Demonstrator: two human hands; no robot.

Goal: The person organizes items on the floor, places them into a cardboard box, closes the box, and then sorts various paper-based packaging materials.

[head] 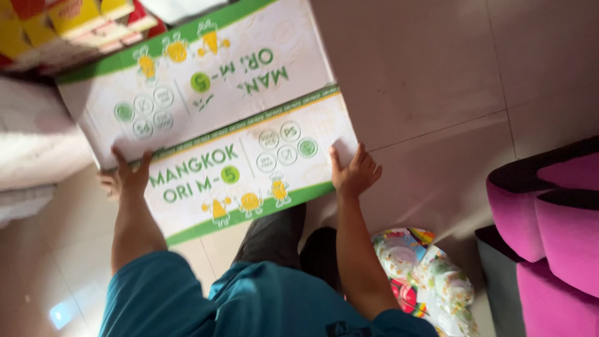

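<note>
Gripping a white, green-edged carton (212, 118), left hand (128, 178) and right hand (354, 171) fingers clasp its ends.

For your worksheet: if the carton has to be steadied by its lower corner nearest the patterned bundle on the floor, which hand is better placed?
The right hand: it grips the white-and-green carton's corner just above the patterned bundle.
</note>
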